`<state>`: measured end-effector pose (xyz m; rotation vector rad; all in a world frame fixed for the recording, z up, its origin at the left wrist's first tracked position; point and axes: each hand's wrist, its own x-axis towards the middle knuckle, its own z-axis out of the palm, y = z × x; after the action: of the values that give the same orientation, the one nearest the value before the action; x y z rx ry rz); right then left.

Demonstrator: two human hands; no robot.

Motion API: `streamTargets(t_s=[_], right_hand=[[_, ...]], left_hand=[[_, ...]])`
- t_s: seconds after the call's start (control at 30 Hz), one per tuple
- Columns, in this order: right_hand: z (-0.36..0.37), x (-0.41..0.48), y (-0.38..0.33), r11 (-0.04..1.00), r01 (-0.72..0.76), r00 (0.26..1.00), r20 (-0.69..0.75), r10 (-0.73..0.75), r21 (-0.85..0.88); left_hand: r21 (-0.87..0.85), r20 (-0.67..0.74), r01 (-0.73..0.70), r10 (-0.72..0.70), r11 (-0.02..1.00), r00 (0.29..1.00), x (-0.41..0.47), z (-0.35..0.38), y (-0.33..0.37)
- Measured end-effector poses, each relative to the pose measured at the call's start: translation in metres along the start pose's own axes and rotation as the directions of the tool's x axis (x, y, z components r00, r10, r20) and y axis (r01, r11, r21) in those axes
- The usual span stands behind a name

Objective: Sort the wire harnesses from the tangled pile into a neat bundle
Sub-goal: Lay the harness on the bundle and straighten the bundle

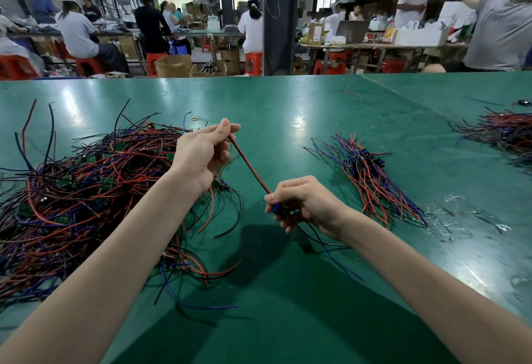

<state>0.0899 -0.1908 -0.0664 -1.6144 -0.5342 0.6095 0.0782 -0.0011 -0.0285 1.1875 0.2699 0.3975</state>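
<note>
1. Red, black and blue wire all over the left side: the tangled pile (86, 190) sprawls across the green bench (288, 104), loose ends poking out every which way.
2. Just right of that, the person's left hand (201, 156) is up over the pile's edge. Thumb and forefinger are pinching the top end of one wire harness (250, 167), the other fingers curled in.
3. That harness is a taut red-and-black pair slanting down to the right between the two hands, clear of the bench.
4. The right hand (305, 205) has the lower end, fingers curled round a blue connector (277, 208). Thin black and blue tails (331, 251) trail from there down onto the bench.
5. Further right the neat bundle (374, 179) lies flat, connectors grouped together, wires fanning toward the near edge.
6. Clear plastic scraps (443, 219) sit beside it, and another wire heap (506, 133) is at the far right.
</note>
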Motion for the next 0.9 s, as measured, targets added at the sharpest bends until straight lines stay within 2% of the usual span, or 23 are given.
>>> streamTargets(t_s=[0.07, 0.13, 0.2, 0.23, 0.3, 0.33, 0.37, 0.4, 0.43, 0.47, 0.5, 0.53, 0.6, 0.67, 0.73, 0.9], right_hand=[[0.002, -0.001, -0.002, 1.000, 0.005, 1.000, 0.027, -0.005, 0.010], [0.004, -0.003, -0.003, 1.000, 0.006, 0.998, 0.055, -0.007, 0.027], [0.005, -0.004, -0.004, 0.999, 0.001, 0.997, 0.078, -0.005, 0.047], [0.005, -0.004, -0.004, 0.999, -0.002, 0.996, 0.088, -0.002, 0.052], [0.006, -0.005, -0.004, 0.999, -0.012, 0.994, 0.107, 0.007, 0.042], [0.007, -0.005, -0.003, 0.999, -0.018, 0.993, 0.116, 0.014, 0.033], [0.007, -0.005, -0.003, 0.999, -0.023, 0.993, 0.120, 0.019, 0.026], [0.007, -0.005, -0.003, 0.999, -0.024, 0.993, 0.115, 0.021, 0.024], [0.007, -0.005, -0.003, 1.000, -0.018, 0.995, 0.102, 0.016, 0.024], [0.007, -0.004, -0.003, 1.000, -0.007, 0.997, 0.083, 0.005, 0.023], [0.006, -0.004, -0.004, 1.000, 0.008, 0.998, 0.062, -0.009, 0.018], [0.005, -0.003, -0.005, 1.000, 0.024, 0.999, 0.044, -0.024, 0.008], [0.005, -0.002, -0.005, 0.999, 0.041, 0.999, 0.016, -0.041, -0.014], [0.004, -0.002, -0.005, 0.999, 0.027, 1.000, 0.016, -0.027, -0.024], [0.004, -0.002, -0.005, 1.000, -0.002, 0.999, 0.039, 0.003, -0.017], [0.000, -0.001, -0.003, 0.996, -0.063, 0.995, 0.076, 0.059, 0.062]], left_hand=[[0.196, -0.014, -0.183, 0.189, 0.963, 0.982, -0.001, -0.001, -0.004], [0.435, 0.015, -0.367, 0.400, 0.822, 0.916, 0.000, -0.003, -0.008], [0.627, 0.099, -0.495, 0.568, 0.602, 0.817, 0.000, -0.006, -0.011], [0.711, 0.166, -0.537, 0.633, 0.455, 0.756, 0.000, -0.008, -0.013], [0.813, 0.298, -0.555, 0.693, 0.177, 0.657, -0.001, -0.011, -0.016], [0.822, 0.316, -0.552, 0.695, 0.139, 0.646, -0.002, -0.012, -0.017], [0.814, 0.289, -0.547, 0.679, 0.197, 0.675, -0.002, -0.011, -0.018], [0.772, 0.210, -0.525, 0.635, 0.358, 0.743, -0.002, -0.010, -0.016], [0.674, 0.102, -0.462, 0.547, 0.576, 0.831, -0.001, -0.008, -0.014], [0.519, -0.003, -0.349, 0.410, 0.780, 0.912, 0.001, -0.007, -0.010], [0.343, -0.067, -0.195, 0.232, 0.919, 0.970, 0.002, -0.006, -0.006], [0.195, -0.077, -0.041, 0.057, 0.980, 0.995, 0.003, -0.006, -0.002], [0.016, -0.014, 0.195, -0.194, 0.981, 0.981, 0.004, -0.007, 0.001], [-0.065, 0.043, 0.308, -0.306, 0.949, 0.951, 0.004, -0.008, -0.001], [-0.074, 0.053, 0.318, -0.315, 0.945, 0.948, 0.005, -0.009, -0.004], [-0.028, 0.009, 0.164, -0.164, 0.986, 0.986, 0.007, -0.007, -0.004]])
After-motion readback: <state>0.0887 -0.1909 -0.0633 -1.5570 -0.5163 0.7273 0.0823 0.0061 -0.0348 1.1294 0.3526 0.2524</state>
